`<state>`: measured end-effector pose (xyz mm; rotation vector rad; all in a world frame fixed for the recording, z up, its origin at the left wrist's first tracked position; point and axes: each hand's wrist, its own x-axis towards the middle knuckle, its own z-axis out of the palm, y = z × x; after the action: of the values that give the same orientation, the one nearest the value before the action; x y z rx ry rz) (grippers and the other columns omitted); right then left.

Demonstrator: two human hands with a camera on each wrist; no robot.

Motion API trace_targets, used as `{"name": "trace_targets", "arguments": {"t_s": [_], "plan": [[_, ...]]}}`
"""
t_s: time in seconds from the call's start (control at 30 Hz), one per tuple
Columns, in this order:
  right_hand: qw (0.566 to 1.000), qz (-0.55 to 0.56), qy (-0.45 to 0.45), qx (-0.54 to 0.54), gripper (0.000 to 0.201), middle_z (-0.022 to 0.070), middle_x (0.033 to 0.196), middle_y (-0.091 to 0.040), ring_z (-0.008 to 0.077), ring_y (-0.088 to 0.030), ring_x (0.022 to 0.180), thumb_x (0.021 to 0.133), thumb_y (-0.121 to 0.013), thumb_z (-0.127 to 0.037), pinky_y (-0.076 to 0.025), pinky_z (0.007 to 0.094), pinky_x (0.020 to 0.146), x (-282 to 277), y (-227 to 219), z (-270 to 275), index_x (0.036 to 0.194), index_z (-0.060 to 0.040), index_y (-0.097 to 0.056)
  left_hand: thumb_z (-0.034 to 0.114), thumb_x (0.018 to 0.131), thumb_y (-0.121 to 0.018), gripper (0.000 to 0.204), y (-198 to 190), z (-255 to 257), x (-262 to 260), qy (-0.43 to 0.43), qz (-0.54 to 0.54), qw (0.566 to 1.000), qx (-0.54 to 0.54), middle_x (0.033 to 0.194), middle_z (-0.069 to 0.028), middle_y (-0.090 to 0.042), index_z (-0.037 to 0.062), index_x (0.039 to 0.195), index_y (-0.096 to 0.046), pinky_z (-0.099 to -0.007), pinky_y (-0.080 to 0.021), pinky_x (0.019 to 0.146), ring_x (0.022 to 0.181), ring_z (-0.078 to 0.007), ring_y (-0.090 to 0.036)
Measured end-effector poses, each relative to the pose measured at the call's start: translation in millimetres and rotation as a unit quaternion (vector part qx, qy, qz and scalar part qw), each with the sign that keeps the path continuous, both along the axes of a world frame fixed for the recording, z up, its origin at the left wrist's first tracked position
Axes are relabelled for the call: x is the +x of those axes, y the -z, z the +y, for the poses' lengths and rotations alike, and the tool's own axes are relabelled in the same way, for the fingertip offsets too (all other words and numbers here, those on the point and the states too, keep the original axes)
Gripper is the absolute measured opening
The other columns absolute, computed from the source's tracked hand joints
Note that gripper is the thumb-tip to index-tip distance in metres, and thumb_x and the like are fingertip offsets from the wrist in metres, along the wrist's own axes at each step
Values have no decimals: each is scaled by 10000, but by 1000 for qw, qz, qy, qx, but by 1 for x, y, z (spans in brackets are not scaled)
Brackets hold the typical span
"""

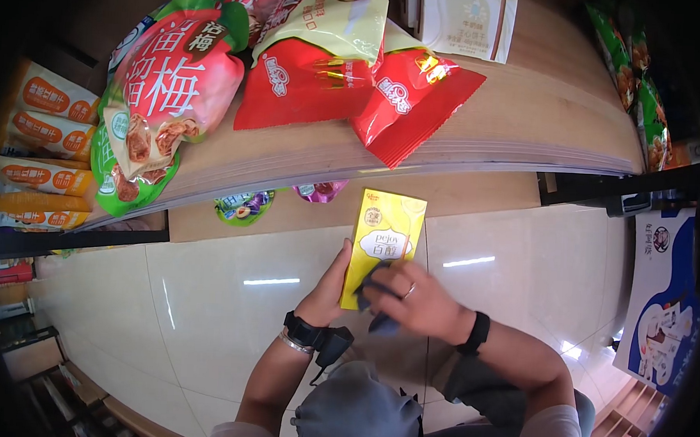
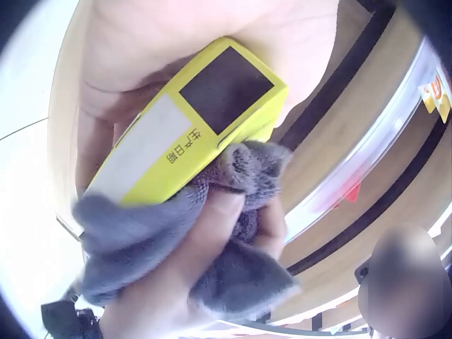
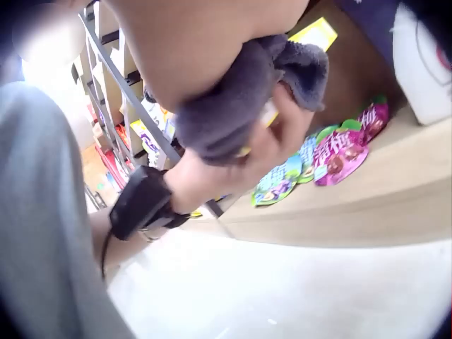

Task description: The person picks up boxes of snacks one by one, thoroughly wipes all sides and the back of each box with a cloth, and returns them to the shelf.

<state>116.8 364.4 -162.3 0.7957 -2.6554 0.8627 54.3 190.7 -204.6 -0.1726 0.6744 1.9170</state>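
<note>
A yellow "pejoy" snack box (image 1: pixel 393 220) stands tilted up in front of the person, its printed face toward the head view. My left hand (image 1: pixel 325 286) grips it by the left edge. A dark grey cloth (image 1: pixel 370 291) is bunched in my right hand (image 1: pixel 418 301), which wears a ring and presses it on the lower front of the box. From the left wrist, the box's end with a dark square (image 2: pixel 226 88) shows, and the cloth (image 2: pixel 141 236) wraps over the near edge. In the right wrist view the cloth (image 3: pixel 229 106) hides most of the box.
Above the hands, a wooden shelf (image 1: pixel 526 109) carries red snack bags (image 1: pixel 316 92) and a pink plum bag (image 1: pixel 172 78), some overhanging its edge. Purple and green packs (image 1: pixel 243 208) lie on a lower shelf. Orange packs (image 1: pixel 45 131) fill the left side; a blue-white carton (image 1: pixel 658 310) stands right.
</note>
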Motion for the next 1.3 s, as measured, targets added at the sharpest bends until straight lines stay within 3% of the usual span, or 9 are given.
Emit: {"name": "trace_targets", "arguments": {"t_s": [0.17, 0.37, 0.47, 0.57, 0.7, 0.73, 1.0, 1.17, 1.3], "plan": [[965, 38, 257, -25, 355, 130, 1026, -543, 327, -527, 932, 637, -723, 18, -465, 432, 767, -48, 1, 41, 962, -40, -593, 559, 989, -280, 667, 2, -4, -1, 33, 12, 999, -16, 1426, -116, -438, 80, 1451, -312, -401, -389, 1054, 1277, -248, -470], [941, -9, 304, -146, 311, 138, 1016, -554, 318, -580, 896, 689, -720, 22, -502, 386, 745, -28, -1, 38, 970, -31, -599, 573, 943, -445, 702, 8, -5, 5, 30, 43, 992, -113, 1296, -87, -507, 54, 1408, -361, -342, -416, 973, 1183, -183, -506], [942, -4, 276, -193, 313, 136, 1022, -572, 294, -605, 887, 682, -717, 38, -508, 360, 759, -21, -18, 25, 963, -34, -602, 610, 904, -496, 730, 3, 1, -1, 95, 91, 979, -153, 1159, -59, -524, 57, 1365, -374, -322, -435, 894, 1060, -149, -525], [955, 4, 241, -171, 330, 135, 1030, -578, 288, -597, 881, 660, -728, 46, -505, 351, 752, -26, -28, 17, 957, -35, -611, 673, 871, -469, 780, 15, 6, 13, 35, 155, 982, -103, 1087, -48, -521, 60, 1336, -344, -306, -452, 853, 1012, -135, -521], [973, -10, 208, -99, 343, 101, 1026, -591, 295, -573, 888, 650, -735, 28, -491, 362, 749, -32, -24, 19, 965, -44, -619, 772, 804, -339, 874, 25, 3, 19, 67, 109, 989, -73, 1017, -20, -513, 132, 1399, -314, -298, -462, 811, 872, -122, -520], [973, -12, 209, -101, 347, 93, 1025, -589, 300, -561, 886, 649, -738, 13, -482, 372, 747, -32, -20, 19, 969, -51, -621, 703, 872, -331, 772, 18, 3, 20, 59, 88, 992, -73, 962, -20, -490, 140, 1399, -318, -300, -462, 808, 857, -117, -511], [964, 33, 219, -146, 337, 97, 1031, -591, 305, -554, 886, 657, -742, -2, -473, 378, 747, -38, -10, 16, 968, -55, -623, 311, 1033, -391, 469, 12, 8, 11, -9, 228, 957, -180, 1248, -47, -516, 68, 1420, -285, -288, -429, 933, 1088, -122, -523], [968, 0, 189, -165, 356, 106, 1028, -596, 306, -558, 878, 658, -748, -15, -481, 379, 744, -28, -4, 8, 985, -54, -612, 326, 1003, -483, 436, 14, 14, 10, -58, 177, 967, -173, 1157, -74, -556, 67, 1331, -359, -260, -479, 826, 998, -112, -567], [981, -66, 52, -175, 392, 100, 1041, -579, 305, -565, 880, 647, -748, -30, -497, 387, 764, -2, -5, 1, 1010, -51, -603, 442, 996, -432, 548, 14, 14, 4, -72, 174, 963, -191, 1134, -57, -536, 73, 1385, -317, -278, -499, 823, 1024, -111, -549]]}}
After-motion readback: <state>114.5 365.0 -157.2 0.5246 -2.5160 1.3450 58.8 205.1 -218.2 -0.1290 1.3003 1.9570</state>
